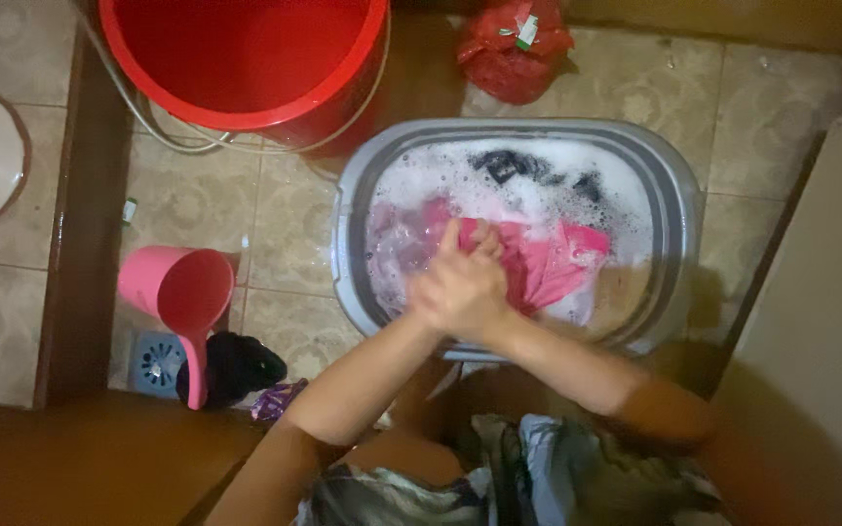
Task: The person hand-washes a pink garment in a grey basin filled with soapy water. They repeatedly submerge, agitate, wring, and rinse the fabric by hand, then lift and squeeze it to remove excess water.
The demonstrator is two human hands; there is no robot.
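Both hands are working together over the near side of the basin. The left hand (438, 292) and right hand (484, 278) are pressing against each other, fingers closed tight on a bunched fold of the pink garment (548, 268); motion blur is hiding the individual fingers. The garment is lying partly in the suds, its free end trailing toward the right of the grey wash basin (669, 209). A dark cloth (514, 166) is floating in the foam at the far side.

Judged step: scrubbing, with the fabric being rubbed against itself. The next move is calling for a shifted grip onto an unscrubbed section, keeping the cloth low over the water.

Outward on the tiled floor (275, 209): a red bucket (246, 58), a pink scoop (182, 292), a red plastic bag (514, 44).
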